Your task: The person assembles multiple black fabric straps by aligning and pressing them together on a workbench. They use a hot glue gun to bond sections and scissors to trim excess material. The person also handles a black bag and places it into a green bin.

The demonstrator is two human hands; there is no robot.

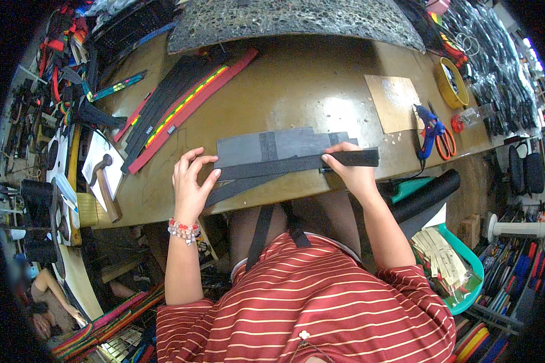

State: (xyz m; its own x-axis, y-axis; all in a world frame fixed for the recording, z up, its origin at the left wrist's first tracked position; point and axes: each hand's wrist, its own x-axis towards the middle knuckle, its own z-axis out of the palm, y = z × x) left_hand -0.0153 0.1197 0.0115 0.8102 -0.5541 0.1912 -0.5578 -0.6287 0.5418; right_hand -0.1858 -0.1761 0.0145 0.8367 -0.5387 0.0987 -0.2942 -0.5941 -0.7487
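Observation:
A long black strap (pixel 269 168) lies along the near edge of a grey rectangular board (pixel 239 148) with dark bands across it. My right hand (pixel 354 172) pinches the strap between thumb and forefinger toward its right end, which sticks out past the hand. At the left end, my left hand (pixel 191 181) has its fingers apart, with the thumb and forefinger tips by the ends of the strap and board. A second black strap (pixel 242 187) slants beneath, running toward the table's near edge.
Black and red straps (pixel 188 109) lie at the left, near a hammer (pixel 106 187). A blue glue gun (pixel 430 127), orange-handled scissors (pixel 446 145), a tan board (pixel 393 103) and a yellow bowl (pixel 453 83) are at the right. A green bin (pixel 475 266) stands below the table.

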